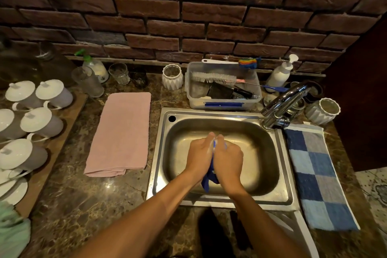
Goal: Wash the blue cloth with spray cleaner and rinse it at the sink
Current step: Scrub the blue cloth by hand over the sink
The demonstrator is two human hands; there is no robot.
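A brick wall [188,16] backs a dark marble counter [83,195]; set into the counter is a steel sink [280,174], its tap [282,102] swung over the right rim and, as far as can be seen, not running; left of the basin lies a folded pink towel [121,132], right of it a blue checked cloth mat [318,174], and behind it a clear plastic tub [224,90] of brushes; the spray cleaner [94,65] stands far left against the wall, well apart from the basin.

Over the middle of the basin the left hand [199,153] and right hand [228,159] press together, fingers of both curled closed around the blue cloth [207,180] bunched between the palms; the cloth is squeezed into a rope whose long axis runs away from the person, a bright edge showing between the fingertips at the far end and a dark tail hanging down out of the heels of the hands toward the near wall of the sink; neither hand is nearer, both hold it equally.

A little white foam shows at the knuckles, so this looks like the scrubbing stage; rinsing likely calls for the right hand, which sits closer to the tap.
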